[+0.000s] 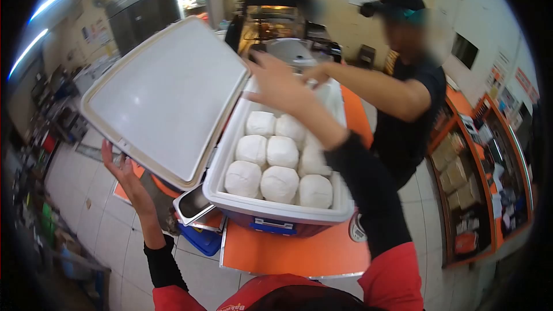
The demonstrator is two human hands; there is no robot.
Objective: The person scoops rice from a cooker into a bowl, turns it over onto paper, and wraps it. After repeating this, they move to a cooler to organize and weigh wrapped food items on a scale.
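A cooler box (pixel 276 212) with white walls inside stands on the orange table, its hinged lid (pixel 167 103) swung up to the left. Rows of rounded white bundles (pixel 279 183), apparently wrapped, fill the near part of the box. My left hand (pixel 124 170) is at the lid's outer lower edge, fingers spread and fingertips right at the rim. Over the far left side of the box, beside the lid's hinge edge, my right hand (pixel 279 83) is raised with fingers apart, slightly blurred. Another person's hand (pixel 319 73) reaches over the far end of the box.
A co-worker (pixel 409 92) in dark clothes stands at the right, across the orange table (pixel 294 250). Below the lid are a metal pan (pixel 193 204) and a blue lid (pixel 199 239). A round dial scale (pixel 357 227) sits right of the box. Orange shelves (pixel 484 178) line the right side.
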